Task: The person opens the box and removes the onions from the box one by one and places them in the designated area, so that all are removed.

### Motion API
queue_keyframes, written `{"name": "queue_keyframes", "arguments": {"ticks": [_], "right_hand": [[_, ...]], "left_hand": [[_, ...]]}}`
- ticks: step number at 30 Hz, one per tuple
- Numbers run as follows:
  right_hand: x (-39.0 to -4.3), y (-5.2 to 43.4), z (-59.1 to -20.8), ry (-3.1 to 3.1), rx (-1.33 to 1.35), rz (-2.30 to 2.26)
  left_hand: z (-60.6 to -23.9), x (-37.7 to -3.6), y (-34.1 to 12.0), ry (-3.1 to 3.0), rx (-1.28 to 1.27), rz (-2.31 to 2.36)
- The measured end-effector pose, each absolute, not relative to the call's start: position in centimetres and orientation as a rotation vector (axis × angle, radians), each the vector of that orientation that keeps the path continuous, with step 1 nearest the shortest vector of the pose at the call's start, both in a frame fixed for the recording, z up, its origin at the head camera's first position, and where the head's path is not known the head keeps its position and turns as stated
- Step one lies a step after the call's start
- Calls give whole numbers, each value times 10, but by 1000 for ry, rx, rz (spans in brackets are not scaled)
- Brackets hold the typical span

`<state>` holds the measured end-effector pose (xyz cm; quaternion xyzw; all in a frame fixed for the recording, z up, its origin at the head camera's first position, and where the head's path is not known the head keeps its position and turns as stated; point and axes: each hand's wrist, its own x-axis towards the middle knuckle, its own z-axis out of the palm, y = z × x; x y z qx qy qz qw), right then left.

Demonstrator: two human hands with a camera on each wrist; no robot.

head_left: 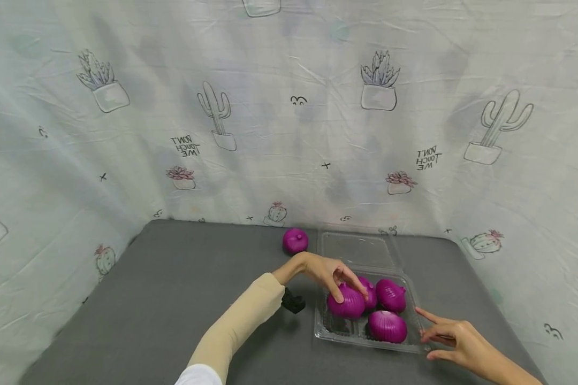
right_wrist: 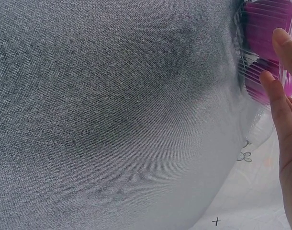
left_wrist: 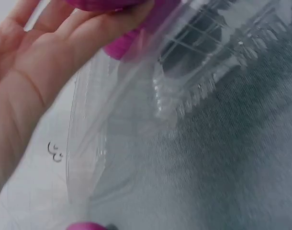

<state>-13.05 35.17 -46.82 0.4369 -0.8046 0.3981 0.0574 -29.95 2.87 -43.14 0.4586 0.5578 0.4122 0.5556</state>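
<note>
A clear plastic clamshell tray (head_left: 327, 331) lies on the grey table with its lid (head_left: 358, 250) folded open behind it. Several purple onions (head_left: 387, 326) sit inside. My left hand (head_left: 350, 294) curls over the onion (head_left: 344, 309) at the tray's left side, thumb and fingers round it. In the left wrist view that hand (left_wrist: 36, 72) shows with purple onion (left_wrist: 129, 45) against its fingers beside the clear tray (left_wrist: 184, 72). My right hand (head_left: 426, 334) touches the tray's front right corner with straight fingers (right_wrist: 280, 103); an onion (right_wrist: 263, 19) shows through the ribbed wall.
One more purple onion (head_left: 295, 240) lies loose on the table (head_left: 173, 289) behind the tray, near the back edge. A cactus-print cloth (head_left: 289, 133) hangs round the table on three sides. A black wrist camera (head_left: 293, 302) sits under my left forearm.
</note>
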Motion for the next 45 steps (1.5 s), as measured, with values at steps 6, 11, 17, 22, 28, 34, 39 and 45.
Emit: {"name": "queue_keyframes", "arguments": {"ticks": [6, 11, 17, 22, 28, 34, 39, 45], "right_hand": [[-129, 355, -471, -2443, 1329, 1257], [-128, 357, -472, -2446, 1310, 1196], [-128, 356, -474, -2437, 1305, 1197], [-128, 354, -475, -2446, 1308, 1208], [-130, 352, -474, -2443, 1303, 1203], [-130, 352, -474, -2444, 1294, 1171], [-130, 352, -475, -2442, 1301, 1147], [-130, 352, -474, -2443, 1293, 1124]], "left_hand": [[-431, -292, 11, 1318, 1082, 1199], [-434, -283, -1, 1274, 1046, 1340], [-442, -272, -14, 1245, 932, 1415], [-445, -269, -28, 1189, 940, 1552], [-440, -272, -37, 1326, 1009, 1620], [-438, -270, -43, 1520, 1004, 1709], [-434, -264, -51, 1791, 987, 1710], [-429, -252, -59, 1851, 958, 1734]]}}
